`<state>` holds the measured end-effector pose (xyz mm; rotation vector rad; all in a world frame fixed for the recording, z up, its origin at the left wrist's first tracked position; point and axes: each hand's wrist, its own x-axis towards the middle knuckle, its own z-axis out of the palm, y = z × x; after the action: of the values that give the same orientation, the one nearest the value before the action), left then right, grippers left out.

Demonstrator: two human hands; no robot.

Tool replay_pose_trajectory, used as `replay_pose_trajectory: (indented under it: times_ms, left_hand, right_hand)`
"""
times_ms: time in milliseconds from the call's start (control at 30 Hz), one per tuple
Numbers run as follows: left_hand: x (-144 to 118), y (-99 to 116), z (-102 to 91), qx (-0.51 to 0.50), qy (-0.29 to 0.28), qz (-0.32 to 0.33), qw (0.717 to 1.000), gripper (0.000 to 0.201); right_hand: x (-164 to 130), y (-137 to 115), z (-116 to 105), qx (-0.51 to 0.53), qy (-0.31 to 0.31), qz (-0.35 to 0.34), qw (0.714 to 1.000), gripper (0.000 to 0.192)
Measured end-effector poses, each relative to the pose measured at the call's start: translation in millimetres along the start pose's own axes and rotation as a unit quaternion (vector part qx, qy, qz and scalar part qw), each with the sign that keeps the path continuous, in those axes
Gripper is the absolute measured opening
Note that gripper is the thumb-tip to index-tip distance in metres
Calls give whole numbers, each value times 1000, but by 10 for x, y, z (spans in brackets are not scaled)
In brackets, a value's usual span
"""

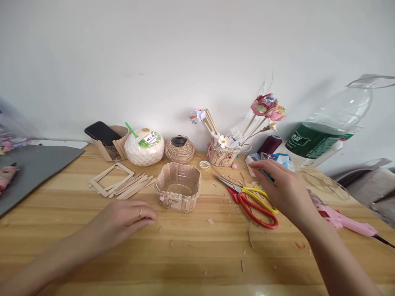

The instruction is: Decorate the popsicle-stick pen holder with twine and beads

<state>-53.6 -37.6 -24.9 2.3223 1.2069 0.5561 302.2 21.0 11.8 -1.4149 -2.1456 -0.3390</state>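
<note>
The stick-walled basket (177,202) stood on the bench (185,255). In front of the basket, leftward, was the left hand (132,214), its grip loosely parted. Scissors (238,190) lay right of the basket; farther right, the right hand (282,183) covered a dark green object (268,175), whether gripped I could not tell.

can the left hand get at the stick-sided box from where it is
Probably yes: the left hand is close to the near left side of the stick-sided box, and nothing visible stands between them. The loose sticks lie beyond the hand, seemingly out of that path.
</note>
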Motion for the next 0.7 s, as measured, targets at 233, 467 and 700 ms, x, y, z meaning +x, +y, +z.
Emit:
replay_pose_trajectory:
  times_ms: [233,467,700]
  left_hand:
    - [-10,-98,39,35,1,-9,999,19]
    - [-46,-87,138,15,-53,-14,998,21]
    - [28,31,300,-1,-48,-67,997,16]
  right_hand:
    - [-502,222,28,-149,-169,-20,974,30]
    - [-667,281,116,-161,-147,-5,976,32]
    - [-641,224,99,-116,-134,-37,983,43]
